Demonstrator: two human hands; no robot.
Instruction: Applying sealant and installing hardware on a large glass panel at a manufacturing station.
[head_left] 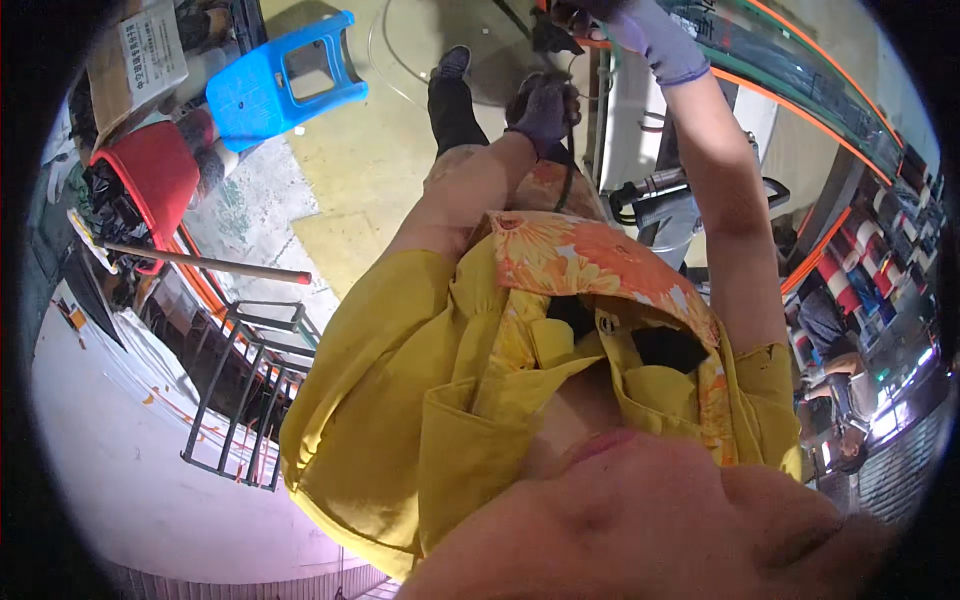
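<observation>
My left hand (546,110), in a grey-purple glove, is closed around a dark cord (570,183) in front of my lap. The cord hangs down past the orange flowered apron (590,255). Farther out, at the top edge, my right hand (645,35) wears the same kind of glove. Its fingers are partly cut off by the picture's edge, beside a small dark object (553,37) I cannot make out. Right of that hand runs a long dark-green panel (790,70) with orange edging.
A blue plastic stool (248,97) lies tipped at the upper left, near a cardboard box (140,65) and a red bin (155,180) of black scraps. A wooden handle (210,262) and a dark metal rack (250,380) are on the left. Rolls (850,260) and another person (840,390) appear far right.
</observation>
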